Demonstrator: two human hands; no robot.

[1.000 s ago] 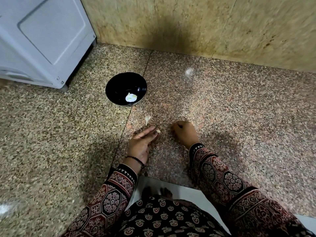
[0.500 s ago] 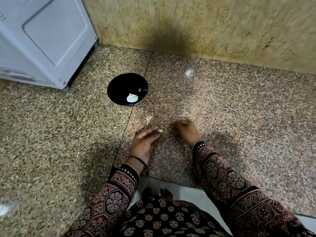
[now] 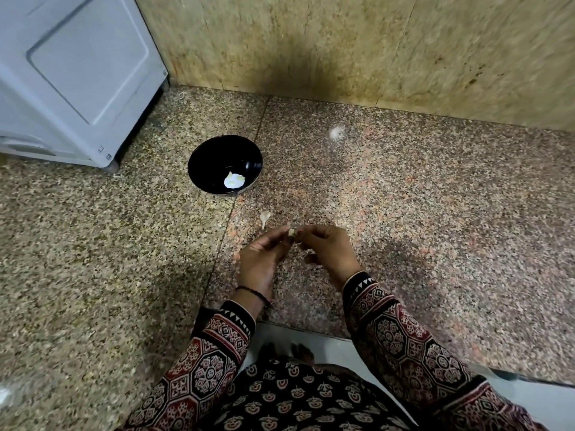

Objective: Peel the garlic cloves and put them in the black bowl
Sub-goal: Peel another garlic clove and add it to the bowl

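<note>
A black bowl [image 3: 225,163] stands on the speckled stone floor ahead and to the left, with a white peeled garlic piece [image 3: 234,180] inside. A small pale garlic clove [image 3: 291,232] is pinched between the fingertips of my left hand [image 3: 261,259] and my right hand [image 3: 329,250], which meet just above the floor. Another pale garlic clove with a thin tail [image 3: 264,217] lies on the floor between the bowl and my hands.
A white appliance [image 3: 74,79] stands at the back left, its corner close to the bowl. A beige stone wall [image 3: 373,51] runs along the back. The floor slab's front edge [image 3: 311,332] lies just before my lap.
My right hand left the floor and moved left to meet my left hand. Both hands now pinch the clove that my left fingertips held. The camera shifted slightly.
</note>
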